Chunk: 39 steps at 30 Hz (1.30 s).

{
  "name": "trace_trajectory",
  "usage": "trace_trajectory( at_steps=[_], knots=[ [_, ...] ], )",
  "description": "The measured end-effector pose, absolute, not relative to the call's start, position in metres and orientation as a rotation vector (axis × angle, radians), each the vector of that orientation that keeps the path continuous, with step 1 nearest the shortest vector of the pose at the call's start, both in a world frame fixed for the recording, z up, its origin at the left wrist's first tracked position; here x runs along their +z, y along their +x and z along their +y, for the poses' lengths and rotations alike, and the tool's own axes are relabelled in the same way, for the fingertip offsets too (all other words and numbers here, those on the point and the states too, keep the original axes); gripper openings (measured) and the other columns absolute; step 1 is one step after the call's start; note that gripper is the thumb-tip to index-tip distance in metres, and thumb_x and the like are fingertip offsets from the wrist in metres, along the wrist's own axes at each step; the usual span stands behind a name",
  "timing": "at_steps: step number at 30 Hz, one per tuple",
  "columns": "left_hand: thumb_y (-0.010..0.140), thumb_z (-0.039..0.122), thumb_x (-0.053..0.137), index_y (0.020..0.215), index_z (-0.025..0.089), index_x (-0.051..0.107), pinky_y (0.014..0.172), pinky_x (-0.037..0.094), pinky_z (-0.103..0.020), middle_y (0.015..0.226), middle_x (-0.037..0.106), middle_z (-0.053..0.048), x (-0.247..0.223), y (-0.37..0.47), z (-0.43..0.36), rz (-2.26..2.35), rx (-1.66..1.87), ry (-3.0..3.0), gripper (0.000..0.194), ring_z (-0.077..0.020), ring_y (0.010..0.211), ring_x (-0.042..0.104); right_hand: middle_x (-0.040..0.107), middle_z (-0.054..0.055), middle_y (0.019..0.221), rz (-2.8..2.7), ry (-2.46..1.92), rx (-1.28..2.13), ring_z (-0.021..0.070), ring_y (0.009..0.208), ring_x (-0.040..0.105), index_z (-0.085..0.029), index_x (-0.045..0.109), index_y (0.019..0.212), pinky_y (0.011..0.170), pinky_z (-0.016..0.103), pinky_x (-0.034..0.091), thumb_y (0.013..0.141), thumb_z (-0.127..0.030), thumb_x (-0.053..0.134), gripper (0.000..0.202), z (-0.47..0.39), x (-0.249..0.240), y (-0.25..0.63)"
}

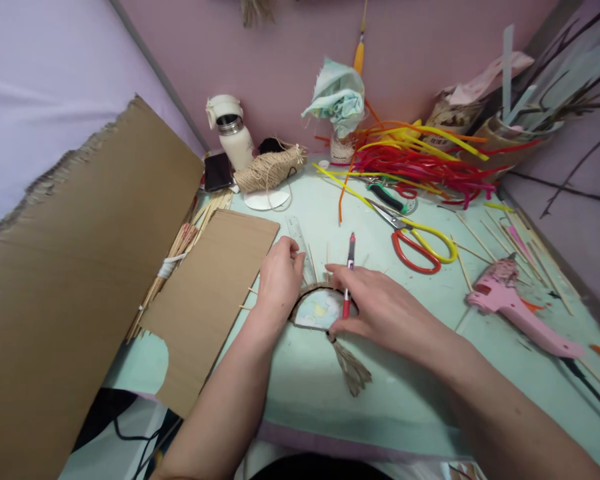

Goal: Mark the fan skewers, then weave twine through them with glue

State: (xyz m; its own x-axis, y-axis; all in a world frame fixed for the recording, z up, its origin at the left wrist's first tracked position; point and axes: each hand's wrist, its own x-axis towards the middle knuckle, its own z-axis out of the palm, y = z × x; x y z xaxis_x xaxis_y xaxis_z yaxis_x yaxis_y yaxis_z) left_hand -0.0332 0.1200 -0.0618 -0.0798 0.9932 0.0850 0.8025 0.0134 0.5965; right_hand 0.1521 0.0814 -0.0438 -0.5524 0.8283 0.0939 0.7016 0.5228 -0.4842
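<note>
On the table lies a small half-round piece [310, 311] with a dark brown rim, a pale printed face and a twine tassel [351, 370] at its lower edge. My left hand [279, 277] rests at its left side with curled fingers; what they hold, if anything, is hidden. Curved around the piece's right side is my right hand [380, 297], its thumb at the lower edge. A red pen [351, 257] stands across the right hand's fingers and seems gripped there. Thin sticks and a clear ruler [300, 240] lie just beyond both hands.
Cardboard sheets [220, 267] and bundled skewers [167, 267] occupy the left. Behind are a bottle [235, 143], a twine roll [270, 168] and red and yellow strips [410, 163]. Scissors [415, 240] and a pink glue gun [523, 313] with a cord lie right.
</note>
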Motion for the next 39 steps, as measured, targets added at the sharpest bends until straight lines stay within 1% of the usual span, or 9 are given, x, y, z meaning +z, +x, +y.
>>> trace_trajectory(
  at_steps=[4,7,10,14,19,22,25,29,39],
  knots=[
    [0.085,0.021,0.053,0.089,0.02,0.051,0.066,0.042,-0.028,0.084,0.062,-0.003,-0.064,-0.034,0.121,1.923,0.759,1.834,0.004,-0.0159,0.074,0.059,0.069,0.006,0.087,-2.109,-1.325,0.493,0.0221,0.079,0.064,-0.021,0.056,0.095,0.067,0.031,0.042,0.089,-0.03,0.056,0.011,0.088,-0.045,0.154],
    [0.085,0.02,0.052,0.088,0.02,0.05,0.065,0.041,-0.028,0.083,0.061,-0.002,-0.064,-0.032,0.119,1.892,0.769,1.831,0.004,-0.0156,0.072,0.058,0.066,0.003,0.075,-1.966,-1.345,0.5,0.0185,0.067,0.062,-0.021,0.054,0.086,0.061,0.028,0.04,0.094,-0.035,0.047,0.018,0.089,-0.048,0.151],
    [0.084,0.02,0.053,0.087,0.02,0.05,0.064,0.041,-0.028,0.082,0.061,-0.002,-0.062,-0.029,0.117,1.895,0.748,1.82,0.004,-0.0155,0.07,0.058,0.065,0.002,0.072,-1.912,-1.345,0.574,0.0175,0.066,0.062,-0.02,0.056,0.098,0.061,0.027,0.041,0.097,-0.036,0.041,0.021,0.087,-0.052,0.146],
    [0.084,0.02,0.053,0.087,0.02,0.05,0.064,0.04,-0.028,0.08,0.062,-0.002,-0.061,-0.029,0.116,1.9,0.701,1.827,0.004,-0.0157,0.07,0.057,0.068,0.006,0.093,-1.864,-1.236,0.605,0.0178,0.084,0.064,-0.019,0.055,0.114,0.074,0.028,0.045,0.097,-0.033,0.042,0.026,0.088,-0.057,0.144],
    [0.084,0.02,0.053,0.088,0.02,0.051,0.063,0.039,-0.028,0.08,0.062,-0.002,-0.063,-0.031,0.116,1.919,0.681,1.842,0.005,-0.0158,0.069,0.057,0.063,0.008,0.097,-1.775,-1.171,0.582,0.019,0.093,0.06,-0.018,0.061,0.105,0.082,0.03,0.045,0.096,-0.031,0.046,0.021,0.091,-0.059,0.143],
    [0.083,0.02,0.053,0.088,0.02,0.051,0.063,0.039,-0.028,0.08,0.062,-0.002,-0.064,-0.031,0.117,1.933,0.652,1.841,0.005,-0.016,0.069,0.056,0.065,0.005,0.094,-1.598,-1.207,0.71,0.0169,0.086,0.06,-0.02,0.06,0.105,0.077,0.029,0.046,0.094,-0.029,0.049,0.018,0.091,-0.06,0.141],
    [0.084,0.02,0.053,0.089,0.02,0.051,0.063,0.039,-0.028,0.08,0.062,-0.002,-0.064,-0.031,0.118,1.928,0.644,1.825,0.006,-0.0159,0.068,0.057,0.063,0.001,0.08,-1.458,-1.248,0.868,0.0136,0.069,0.058,-0.02,0.06,0.107,0.065,0.026,0.046,0.094,-0.031,0.049,0.02,0.091,-0.063,0.139],
    [0.084,0.02,0.053,0.089,0.02,0.051,0.063,0.04,-0.027,0.08,0.062,-0.002,-0.063,-0.031,0.117,1.91,0.644,1.809,0.006,-0.0157,0.068,0.057,0.06,-0.001,0.071,-1.417,-1.233,0.97,0.0122,0.06,0.054,-0.019,0.061,0.103,0.058,0.025,0.044,0.094,-0.035,0.048,0.023,0.092,-0.068,0.135],
    [0.083,0.019,0.055,0.087,0.021,0.05,0.064,0.04,-0.027,0.075,0.062,-0.001,-0.064,-0.032,0.119,1.905,0.621,1.787,0.007,-0.0163,0.067,0.059,0.068,0.003,0.083,-1.501,-1.227,0.945,0.0161,0.072,0.061,-0.017,0.065,0.092,0.068,0.027,0.045,0.093,-0.038,0.049,0.026,0.094,-0.081,0.126]
  ],
)
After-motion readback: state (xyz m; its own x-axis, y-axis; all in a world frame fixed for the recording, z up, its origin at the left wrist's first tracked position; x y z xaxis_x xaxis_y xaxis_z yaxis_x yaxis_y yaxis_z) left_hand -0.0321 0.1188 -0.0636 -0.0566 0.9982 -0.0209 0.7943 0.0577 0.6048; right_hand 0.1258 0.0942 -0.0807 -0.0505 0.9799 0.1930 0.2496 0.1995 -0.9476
